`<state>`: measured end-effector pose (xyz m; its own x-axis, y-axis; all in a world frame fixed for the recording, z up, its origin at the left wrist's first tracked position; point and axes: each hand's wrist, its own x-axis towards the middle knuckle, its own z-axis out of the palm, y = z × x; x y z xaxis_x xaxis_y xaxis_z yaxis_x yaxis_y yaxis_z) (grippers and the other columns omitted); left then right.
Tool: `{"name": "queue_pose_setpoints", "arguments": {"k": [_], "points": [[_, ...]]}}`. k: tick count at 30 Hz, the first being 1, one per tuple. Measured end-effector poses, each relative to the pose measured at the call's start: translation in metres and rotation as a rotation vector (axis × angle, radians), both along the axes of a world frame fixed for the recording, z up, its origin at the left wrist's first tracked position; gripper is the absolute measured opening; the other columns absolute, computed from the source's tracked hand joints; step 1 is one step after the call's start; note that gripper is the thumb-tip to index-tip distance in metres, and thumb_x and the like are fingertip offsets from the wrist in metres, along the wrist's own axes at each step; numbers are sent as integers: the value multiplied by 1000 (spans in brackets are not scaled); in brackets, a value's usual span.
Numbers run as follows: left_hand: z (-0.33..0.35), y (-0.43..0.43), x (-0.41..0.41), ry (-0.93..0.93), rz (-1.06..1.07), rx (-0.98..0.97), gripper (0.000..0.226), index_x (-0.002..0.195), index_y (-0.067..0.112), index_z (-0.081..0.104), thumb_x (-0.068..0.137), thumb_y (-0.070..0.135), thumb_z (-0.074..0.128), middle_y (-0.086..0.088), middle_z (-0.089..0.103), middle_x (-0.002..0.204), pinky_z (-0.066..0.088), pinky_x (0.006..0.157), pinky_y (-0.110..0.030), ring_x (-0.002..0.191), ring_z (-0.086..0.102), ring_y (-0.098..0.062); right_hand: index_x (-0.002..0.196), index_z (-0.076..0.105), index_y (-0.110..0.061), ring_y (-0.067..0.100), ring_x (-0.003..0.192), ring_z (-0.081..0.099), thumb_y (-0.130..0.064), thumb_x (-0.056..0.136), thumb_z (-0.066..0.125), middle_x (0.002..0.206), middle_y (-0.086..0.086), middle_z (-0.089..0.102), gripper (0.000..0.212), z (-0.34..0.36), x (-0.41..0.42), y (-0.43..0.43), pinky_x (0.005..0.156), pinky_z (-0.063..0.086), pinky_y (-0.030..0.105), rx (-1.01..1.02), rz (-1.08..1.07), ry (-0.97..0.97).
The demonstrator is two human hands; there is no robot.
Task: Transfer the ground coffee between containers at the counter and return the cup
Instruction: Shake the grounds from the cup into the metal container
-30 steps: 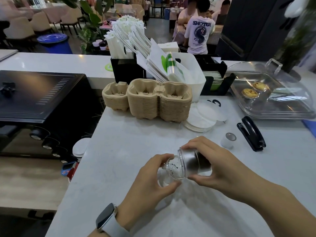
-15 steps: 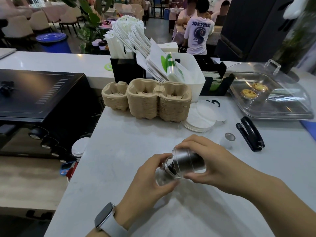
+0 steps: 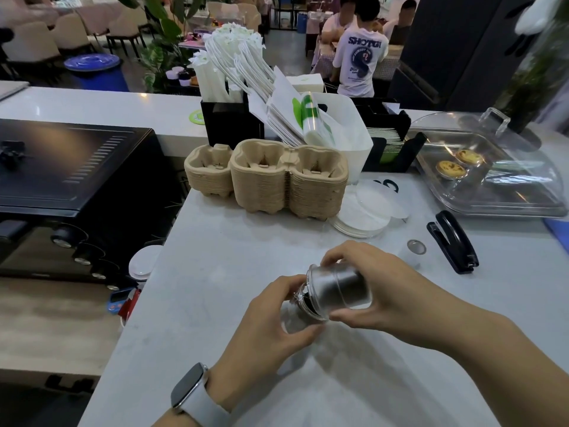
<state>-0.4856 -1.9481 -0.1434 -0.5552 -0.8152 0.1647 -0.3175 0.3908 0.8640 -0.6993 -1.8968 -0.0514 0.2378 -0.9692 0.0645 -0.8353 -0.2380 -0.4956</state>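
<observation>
The metal cup (image 3: 340, 292) is gripped by the right hand (image 3: 391, 295) and tipped onto the clear jar (image 3: 292, 317). The jar is clamped by left hand (image 3: 261, 331) fingers on the counter (image 3: 215, 272).

A pale stone counter (image 3: 215, 272) fills the foreground and meets a white bar top (image 3: 92, 106) running across the back, with a black machine (image 3: 67, 167) set low at the left. Beyond lies a dim café floor with beige chairs (image 3: 34, 35), a blue bin (image 3: 95, 70) and leafy plants (image 3: 163, 41). People sit at a table (image 3: 360, 53) beside a dark partition (image 3: 455, 47).
</observation>
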Motion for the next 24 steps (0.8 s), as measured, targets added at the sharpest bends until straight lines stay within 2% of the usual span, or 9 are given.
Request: {"name": "queue_pose_setpoints", "arguments": {"k": [2,6,9,12,14,19,24], "points": [[-1,-1,0,-4,-6,-1,56,132,35,59,81,39,81,22,69,124,55,98,-28,118,67,-4,123,53,-36,1,109,53,-36,79,82,115,-24,53,52,2,0,0,87,44,16,7,7,-10],[-2,-1,-1,-20,-11,7,57,132,35,58,80,43,80,21,69,124,56,98,-30,118,67,-4,125,57,-34,7,109,56,-35,79,84,119,-16,50,53,8,2,0,90,50,29,27,2,-33],[-2,-2,-2,-16,-14,10,54,129,36,59,81,41,81,22,69,122,54,97,-26,117,67,-2,129,59,-33,8,108,57,-35,80,84,120,-15,49,55,10,3,0,91,49,31,31,2,-31],[-2,-2,-2,-15,-15,17,51,127,36,60,81,38,83,22,70,120,54,95,-24,116,67,-1,131,59,-31,9,110,57,-33,81,85,121,-13,50,57,13,4,0,92,48,29,26,9,-19],[-3,-1,-2,-13,-16,19,51,126,36,60,82,36,84,22,70,119,54,95,-23,116,67,-2,134,55,-28,5,115,53,-31,81,86,123,-12,51,61,13,4,1,94,45,22,14,12,-16],[-3,-1,-2,-10,-10,23,50,126,36,60,82,34,83,23,69,120,53,96,-20,117,66,-1,132,48,-32,-7,121,46,-31,81,85,127,-22,54,63,14,4,3,96,37,8,34,-19,-48],[-2,-2,-2,-14,-1,17,47,123,37,60,82,36,83,22,69,117,53,93,-20,114,66,-4,125,56,-28,5,115,51,-26,82,85,121,-17,54,52,18,7,3,93,41,15,1,21,-30]]}}
